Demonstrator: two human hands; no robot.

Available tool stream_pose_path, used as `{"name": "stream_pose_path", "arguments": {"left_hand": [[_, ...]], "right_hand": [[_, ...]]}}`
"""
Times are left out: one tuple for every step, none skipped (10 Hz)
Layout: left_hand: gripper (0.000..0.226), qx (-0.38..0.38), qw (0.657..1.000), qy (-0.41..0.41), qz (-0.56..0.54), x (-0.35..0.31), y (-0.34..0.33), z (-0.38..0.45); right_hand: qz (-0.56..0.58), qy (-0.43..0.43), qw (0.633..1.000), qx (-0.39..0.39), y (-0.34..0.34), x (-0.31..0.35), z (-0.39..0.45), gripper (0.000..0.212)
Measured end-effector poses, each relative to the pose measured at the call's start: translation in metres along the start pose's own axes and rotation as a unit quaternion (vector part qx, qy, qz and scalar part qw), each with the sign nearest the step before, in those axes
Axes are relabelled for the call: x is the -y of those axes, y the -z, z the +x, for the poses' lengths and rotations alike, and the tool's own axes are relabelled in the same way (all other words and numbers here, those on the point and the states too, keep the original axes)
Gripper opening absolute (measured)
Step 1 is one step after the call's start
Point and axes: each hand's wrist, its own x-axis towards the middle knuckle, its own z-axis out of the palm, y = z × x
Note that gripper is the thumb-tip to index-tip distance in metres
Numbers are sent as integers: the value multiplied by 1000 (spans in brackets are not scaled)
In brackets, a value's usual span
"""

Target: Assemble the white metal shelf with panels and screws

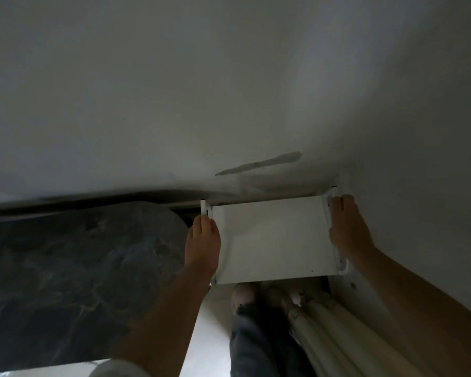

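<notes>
1. The white metal shelf panel (275, 238) is a flat, smooth rectangle with a matte painted face and narrow upturned flanges at its two short ends; small screw holes show in the flanges near the corners.
2. The left hand (203, 247) lies along the panel's left end with fingers straight and together, pressing flat against the flange rather than curling round it. The panel's far left corner tab sticks out just beyond those fingertips.
3. The right hand (346, 224) is on the opposite end, fingers laid along the right flange; whether the thumb wraps under the edge cannot be told, as the hand hides that side.
4. So the panel sits between the two hands, held level and close to a pale, smooth wall (229, 91) that bears a dark streak (259, 163) just beyond the right hand's side of the panel.
5. Out from the left hand lies a dark, marbled, round-ended slab (79, 268).
6. Below the panel, near the right forearm, is a bundle of pale tubes (329, 330), cut off by the frame.
7. A leg in dark trousers (253, 341) and a light shoe show beneath, dim and blurred.
</notes>
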Motion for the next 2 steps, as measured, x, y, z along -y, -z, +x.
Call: {"name": "stream_pose_path", "arguments": {"left_hand": [[57,-8,1000,-1,-10,1,-5,3],[65,17,999,1,-49,1,-1,-3]], "right_hand": [[38,22,999,16,-7,-1,0,64],[81,-20,996,31,-4,0,1,50]]}}
